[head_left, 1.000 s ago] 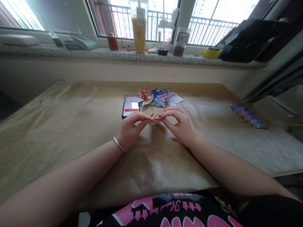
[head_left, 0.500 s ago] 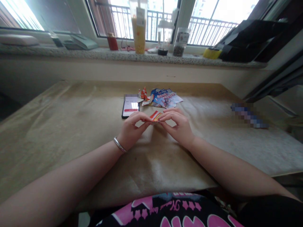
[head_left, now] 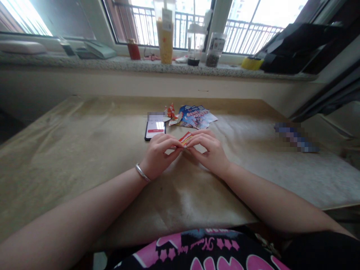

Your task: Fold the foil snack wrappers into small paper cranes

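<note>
Between my two hands is a small piece of red-and-yellow printed paper [head_left: 185,138], held just above the table in front of me. My left hand [head_left: 160,152] pinches its left side between thumb and fingers; a silver bangle circles that wrist. Thumb and fingertips of my right hand [head_left: 209,150] close on the right side, the two hands' fingertips nearly meeting. Most of the paper's near edge is hidden by the fingers. Just beyond, a phone [head_left: 155,131] with a lit screen lies flat, close to my left hand.
Behind the hands lie crumpled or folded red-and-white papers [head_left: 172,114] and several blue printed leaflets [head_left: 195,117]. A blurred blue packet-like object [head_left: 295,138] rests at the table's right. Cups, a red container [head_left: 133,49] and yellow tape [head_left: 252,63] line the windowsill [head_left: 118,64].
My fingertips have drawn closer together along the paper's near edge, and less of the paper shows. The things on the table have stayed put.
</note>
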`<state>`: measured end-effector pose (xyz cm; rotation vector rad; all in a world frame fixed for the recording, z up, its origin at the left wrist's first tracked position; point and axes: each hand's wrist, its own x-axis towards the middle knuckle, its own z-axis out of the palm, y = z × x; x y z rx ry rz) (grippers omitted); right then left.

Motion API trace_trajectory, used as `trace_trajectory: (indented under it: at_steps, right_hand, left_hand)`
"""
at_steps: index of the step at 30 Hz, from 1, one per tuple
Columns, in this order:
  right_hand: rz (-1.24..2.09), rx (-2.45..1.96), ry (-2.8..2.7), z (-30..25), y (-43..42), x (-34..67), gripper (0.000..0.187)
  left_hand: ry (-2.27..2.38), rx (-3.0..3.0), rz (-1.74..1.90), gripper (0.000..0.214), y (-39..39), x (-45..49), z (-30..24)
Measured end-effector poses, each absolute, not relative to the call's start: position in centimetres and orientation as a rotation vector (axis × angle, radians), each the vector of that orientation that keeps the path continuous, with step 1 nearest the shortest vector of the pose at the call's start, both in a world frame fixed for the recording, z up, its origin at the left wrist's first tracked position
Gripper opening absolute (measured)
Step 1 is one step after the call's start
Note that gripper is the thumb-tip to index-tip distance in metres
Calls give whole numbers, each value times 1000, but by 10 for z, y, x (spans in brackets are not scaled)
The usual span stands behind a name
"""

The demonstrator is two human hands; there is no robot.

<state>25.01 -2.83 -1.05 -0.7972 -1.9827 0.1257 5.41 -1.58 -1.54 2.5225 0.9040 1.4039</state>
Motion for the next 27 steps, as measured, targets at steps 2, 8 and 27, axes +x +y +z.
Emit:
trace_trajectory:
  at_steps: [2,8,27]
  right_hand:
    - [131,-792,-1980,-10,-29,249,7]
    - [147,-806,-1950,-10,-28,249,8]
    - [118,-744,-2064,-16,-24,245,14]
  left_hand:
    - [920,2546,1419,5,-16,54,-15]
    - [948,2548,1420,6,-15,54,-17]
    - [922,2777,1281,9,-15,55,-18]
